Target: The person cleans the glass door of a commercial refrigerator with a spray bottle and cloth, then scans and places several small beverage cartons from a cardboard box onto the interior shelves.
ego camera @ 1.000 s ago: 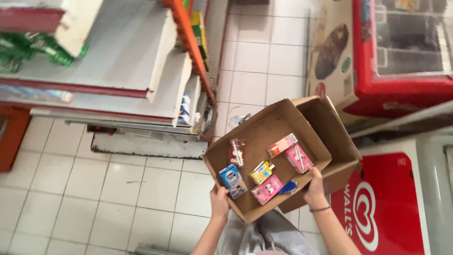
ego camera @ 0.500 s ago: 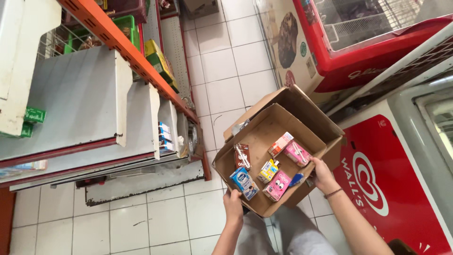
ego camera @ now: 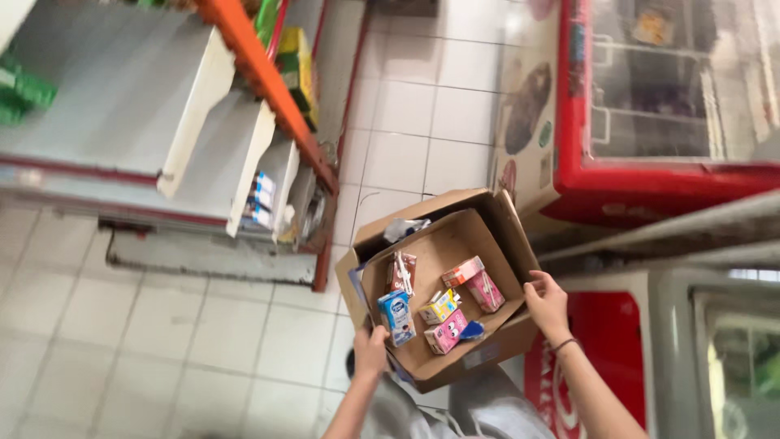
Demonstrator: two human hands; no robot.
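Both hands carry cardboard box above floor: left hand curled round its near-left edge, right hand gripping right edge. Small cartons lie inside, toward near edge.

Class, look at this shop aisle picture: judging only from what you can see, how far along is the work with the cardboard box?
Done: a few small drink cartons already lie loose in the cardboard box. In hand: the left hand and right hand grip the box's opposite edges, carrying it above the tiled floor. Left: the grey shelves alongside look mostly bare, and the cartons are not yet out of the box.
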